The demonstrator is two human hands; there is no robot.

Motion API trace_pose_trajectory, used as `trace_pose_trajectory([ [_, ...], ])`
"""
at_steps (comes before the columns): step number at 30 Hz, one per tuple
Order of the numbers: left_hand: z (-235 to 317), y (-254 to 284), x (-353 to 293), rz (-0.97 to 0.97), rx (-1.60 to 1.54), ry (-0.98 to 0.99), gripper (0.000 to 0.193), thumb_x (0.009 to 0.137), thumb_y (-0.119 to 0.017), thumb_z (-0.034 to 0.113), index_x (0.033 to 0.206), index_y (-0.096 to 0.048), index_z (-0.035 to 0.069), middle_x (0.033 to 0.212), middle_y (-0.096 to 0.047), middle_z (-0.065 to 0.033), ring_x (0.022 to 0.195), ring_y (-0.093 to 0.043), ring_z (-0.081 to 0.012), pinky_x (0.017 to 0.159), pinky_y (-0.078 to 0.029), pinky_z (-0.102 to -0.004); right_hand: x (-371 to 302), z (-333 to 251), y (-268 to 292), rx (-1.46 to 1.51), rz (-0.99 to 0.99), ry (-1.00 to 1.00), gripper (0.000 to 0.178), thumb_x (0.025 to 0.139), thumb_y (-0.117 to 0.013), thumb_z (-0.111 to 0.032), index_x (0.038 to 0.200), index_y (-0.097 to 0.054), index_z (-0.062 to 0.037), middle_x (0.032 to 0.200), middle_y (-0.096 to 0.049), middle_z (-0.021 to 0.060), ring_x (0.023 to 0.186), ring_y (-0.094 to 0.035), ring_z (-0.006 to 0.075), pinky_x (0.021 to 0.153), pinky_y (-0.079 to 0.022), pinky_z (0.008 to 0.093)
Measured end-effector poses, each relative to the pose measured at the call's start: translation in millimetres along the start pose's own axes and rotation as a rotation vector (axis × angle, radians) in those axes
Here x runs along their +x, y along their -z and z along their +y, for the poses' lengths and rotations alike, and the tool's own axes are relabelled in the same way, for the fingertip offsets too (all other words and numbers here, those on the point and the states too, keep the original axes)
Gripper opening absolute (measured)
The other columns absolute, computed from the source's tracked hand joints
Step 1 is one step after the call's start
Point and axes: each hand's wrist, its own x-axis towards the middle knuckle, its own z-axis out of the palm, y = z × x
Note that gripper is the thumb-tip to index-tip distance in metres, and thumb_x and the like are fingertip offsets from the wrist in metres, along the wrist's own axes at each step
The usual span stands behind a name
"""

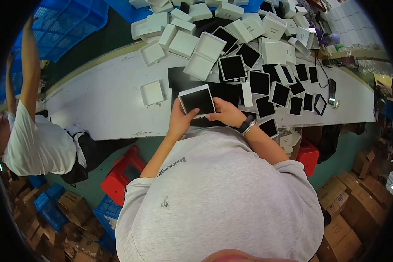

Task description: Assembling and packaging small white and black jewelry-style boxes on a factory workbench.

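A small white box with a black inner face (197, 101) is held in front of me, just over the near part of the table. My left hand (181, 118) grips its left side, thumb on the black face. At the lower right corner, my right hand (226, 112) has its fingers closed on the same box. Beneath it lies a black mat (177, 78), partly hidden by the box and my hands. Close on the right are several more black-faced white boxes (260, 83). An open white box lid (152, 92) lies alone to the left.
White boxes and lids (183, 43) are heaped along the far side of the white table (105, 100). A phone (332, 91) lies at the right. Red stools (115, 185) stand below. Another person (39, 144) reaches toward a blue crate (70, 26). Cardboard cartons (358, 201) fill the lower right.
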Motion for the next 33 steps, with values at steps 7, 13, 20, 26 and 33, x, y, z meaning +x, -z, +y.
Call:
trace_pose_trajectory([
  [7,1,10,12,-0.132,0.494,-0.092,0.057,0.073,-0.069,0.005,0.122,-0.041,0.002,0.111,-0.059,-0.0141,0.103,-0.058,-0.0233,0.09,-0.044,-0.0336,4,-9,-2,-0.114,0.102,-0.183,0.03,0.085,-0.064,-0.01,0.109,-0.051,0.0023,0.082,-0.062,0.0064,0.069,-0.062,0.0124,0.062,-0.051,0.0253],
  [13,7,12,23,-0.31,0.357,-0.032,0.062,0.073,-0.069,0.006,0.127,-0.04,0.002,0.116,-0.056,-0.0147,0.107,-0.056,-0.023,0.093,-0.042,-0.0335,1,-9,15,0.087,0.049,-0.131,0.023,0.086,-0.059,-0.004,0.108,-0.052,-0.0012,0.087,-0.062,0.0053,0.071,-0.063,0.0145,0.065,-0.053,0.0252],
  [20,20,55,45,-0.096,0.153,-0.368,0.089,0.07,-0.079,0.023,0.142,-0.029,0.007,0.134,-0.044,-0.0132,0.127,-0.04,-0.0244,0.105,-0.032,-0.0396,-30,-29,61,0.511,0.522,0.043,0.032,0.088,-0.059,-0.01,0.118,-0.05,-0.0019,0.102,-0.063,0.0157,0.083,-0.066,0.0234,0.074,-0.055,0.0328],
  [26,-28,163,82,0.629,1.039,-0.043,0.05,0.074,-0.072,0.019,0.117,-0.052,0.002,0.113,-0.057,-0.0148,0.103,-0.054,-0.0304,0.09,-0.043,-0.0395,19,-48,30,-0.21,-0.057,-0.196,0.049,0.086,-0.065,-0.014,0.127,-0.046,0.0024,0.107,-0.063,0.0143,0.09,-0.062,0.0161,0.077,-0.052,0.0279],
  [33,-46,182,82,0.683,0.542,-0.126,0.019,0.085,-0.057,0.016,0.097,-0.054,0.002,0.086,-0.061,-0.0069,0.076,-0.057,-0.0165,0.07,-0.046,-0.0292,202,-49,-19,-1.159,0.317,0.422,0.027,0.081,-0.053,-0.015,0.105,-0.06,-0.0033,0.1,-0.06,0.015,0.101,-0.056,0.0296,0.086,-0.042,0.039],
])
